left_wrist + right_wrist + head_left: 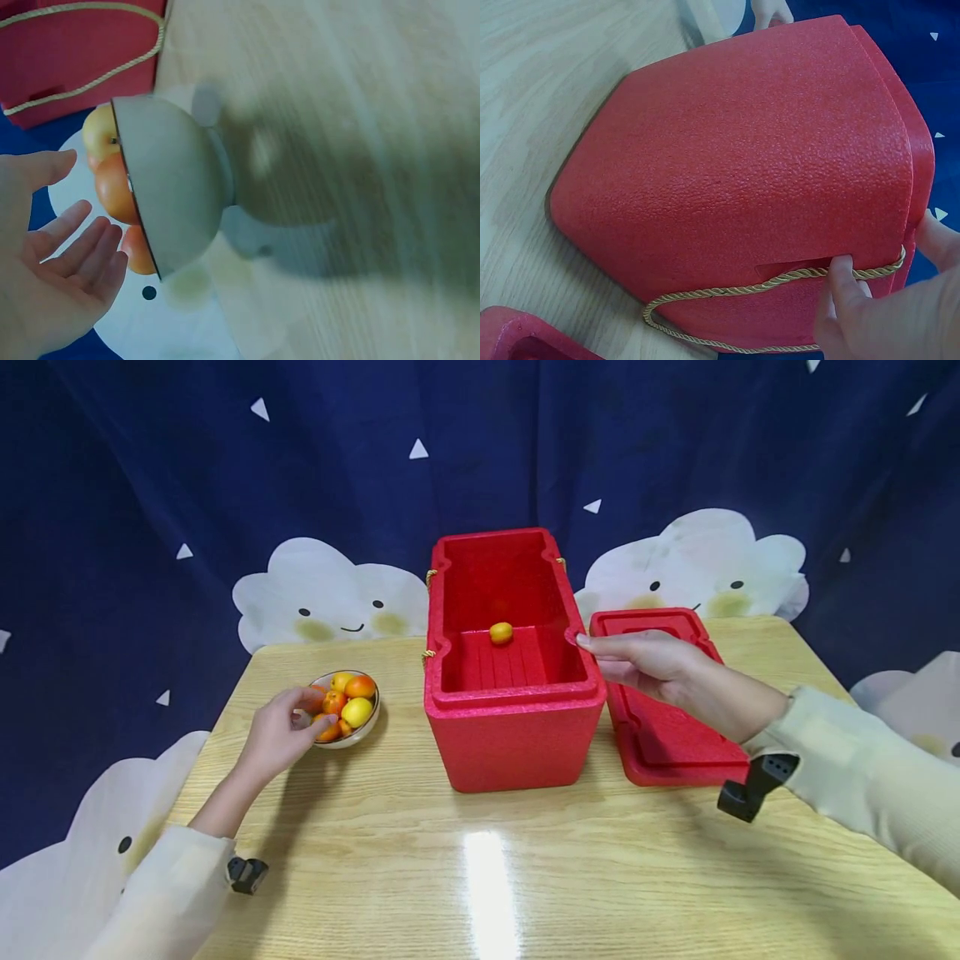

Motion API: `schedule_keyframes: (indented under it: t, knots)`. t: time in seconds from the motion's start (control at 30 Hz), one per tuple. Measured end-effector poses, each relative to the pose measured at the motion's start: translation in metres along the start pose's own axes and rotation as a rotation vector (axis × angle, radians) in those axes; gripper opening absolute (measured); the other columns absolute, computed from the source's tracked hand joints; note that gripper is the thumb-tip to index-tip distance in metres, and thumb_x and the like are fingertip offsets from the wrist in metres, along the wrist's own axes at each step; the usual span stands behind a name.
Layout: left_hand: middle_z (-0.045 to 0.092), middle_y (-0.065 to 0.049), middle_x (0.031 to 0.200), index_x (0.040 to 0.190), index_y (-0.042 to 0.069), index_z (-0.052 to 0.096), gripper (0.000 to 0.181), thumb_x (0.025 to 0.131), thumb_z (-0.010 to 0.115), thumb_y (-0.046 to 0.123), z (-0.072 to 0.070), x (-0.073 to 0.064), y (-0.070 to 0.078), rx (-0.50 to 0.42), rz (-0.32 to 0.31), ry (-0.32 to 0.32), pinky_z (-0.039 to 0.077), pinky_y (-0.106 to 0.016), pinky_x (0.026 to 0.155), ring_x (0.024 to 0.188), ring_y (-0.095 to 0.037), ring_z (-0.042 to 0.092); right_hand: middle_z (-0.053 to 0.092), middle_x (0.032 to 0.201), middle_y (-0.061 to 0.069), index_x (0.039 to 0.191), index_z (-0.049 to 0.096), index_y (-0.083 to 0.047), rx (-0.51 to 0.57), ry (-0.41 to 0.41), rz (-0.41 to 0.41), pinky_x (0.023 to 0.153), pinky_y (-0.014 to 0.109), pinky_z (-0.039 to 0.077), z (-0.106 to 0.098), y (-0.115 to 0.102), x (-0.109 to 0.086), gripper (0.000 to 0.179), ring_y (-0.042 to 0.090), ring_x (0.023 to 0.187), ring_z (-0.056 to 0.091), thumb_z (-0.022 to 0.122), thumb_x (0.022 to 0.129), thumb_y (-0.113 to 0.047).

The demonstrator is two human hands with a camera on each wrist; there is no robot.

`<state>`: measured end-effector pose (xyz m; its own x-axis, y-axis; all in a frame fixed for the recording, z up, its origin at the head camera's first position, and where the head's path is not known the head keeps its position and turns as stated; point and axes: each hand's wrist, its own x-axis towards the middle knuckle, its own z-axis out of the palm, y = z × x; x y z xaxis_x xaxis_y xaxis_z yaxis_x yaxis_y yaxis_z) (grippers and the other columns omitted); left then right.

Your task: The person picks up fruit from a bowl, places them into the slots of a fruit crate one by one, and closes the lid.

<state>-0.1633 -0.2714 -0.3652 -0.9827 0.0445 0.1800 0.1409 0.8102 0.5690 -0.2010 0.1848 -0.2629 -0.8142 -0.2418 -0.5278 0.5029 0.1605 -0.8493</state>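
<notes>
My left hand [281, 731] reaches over a small light bowl [351, 743] heaped with orange and yellow fruit, lemon-like and tangerine-like. Its thumb and fingers are parted close beside the fruit; in the left wrist view nothing lies between them. At centre stands a red foam box [517, 747] without its lid, a single yellow-orange fruit [501, 633] on its floor. My right hand [660, 672] grips the box's right rim, thumb on top and fingers down the outer side. In the right wrist view those fingers overlap a gold rope handle [742, 289].
To the right of the box, the red lid [675, 743] lies on the wooden table [390, 860], under my right forearm. Behind the table hangs a dark blue curtain [337, 460] with white triangles and cloud faces.
</notes>
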Motion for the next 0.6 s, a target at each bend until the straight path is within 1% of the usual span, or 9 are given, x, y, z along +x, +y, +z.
schedule_keyframes:
  t: [0.07, 0.13, 0.23, 0.37, 0.6]
  knots:
    - [0.064, -0.023, 0.112, 0.116, -0.004, 0.059, 0.038, 0.087, 0.069, 0.018, -0.0001, -0.0029, -0.0018, 0.026, 0.004, -0.008, 0.047, -0.036, 0.077, 0.093, -0.034, 0.059, 0.075, 0.084, -0.014, 0.137, 0.048, -0.015, 0.003, 0.001, 0.000, 0.078, 0.016, 0.056, 0.0001, 0.0000, -0.0002, 0.061, 0.003, 0.084, 0.072, 0.067, 0.086, -0.043]
    - [0.064, -0.023, 0.111, 0.115, -0.004, 0.060, 0.038, 0.086, 0.069, 0.019, 0.0000, -0.0053, -0.0032, 0.049, 0.010, -0.015, 0.045, -0.034, 0.076, 0.093, -0.034, 0.059, 0.074, 0.084, -0.015, 0.139, 0.046, -0.014, 0.001, 0.000, -0.001, 0.079, 0.016, 0.056, 0.0004, -0.0001, -0.0005, 0.064, 0.003, 0.084, 0.072, 0.067, 0.086, -0.043]
    - [0.064, -0.024, 0.112, 0.114, -0.005, 0.059, 0.040, 0.085, 0.071, 0.020, 0.0010, -0.0075, -0.0052, 0.073, 0.017, -0.021, 0.046, -0.035, 0.077, 0.095, -0.035, 0.059, 0.074, 0.085, -0.015, 0.142, 0.044, -0.013, 0.001, -0.001, -0.005, 0.079, 0.016, 0.056, 0.0007, -0.0002, -0.0007, 0.066, 0.003, 0.084, 0.072, 0.066, 0.087, -0.043]
    - [0.064, -0.024, 0.111, 0.115, -0.006, 0.059, 0.042, 0.084, 0.071, 0.020, 0.0019, -0.0077, -0.0064, 0.080, 0.005, -0.043, 0.047, -0.035, 0.076, 0.092, -0.034, 0.061, 0.074, 0.083, -0.015, 0.143, 0.042, -0.012, -0.008, 0.006, -0.008, 0.078, 0.015, 0.056, 0.0009, 0.0000, -0.0010, 0.068, 0.002, 0.083, 0.072, 0.066, 0.087, -0.042]
    - [0.065, -0.026, 0.110, 0.114, -0.007, 0.057, 0.042, 0.086, 0.069, 0.022, 0.0025, -0.0053, -0.0057, 0.102, -0.031, -0.088, 0.054, -0.045, 0.080, 0.091, -0.034, 0.065, 0.074, 0.082, -0.015, 0.145, 0.041, -0.013, -0.003, 0.019, 0.003, 0.077, 0.014, 0.055, 0.0021, -0.0004, -0.0017, 0.071, 0.001, 0.081, 0.072, 0.067, 0.086, -0.043]
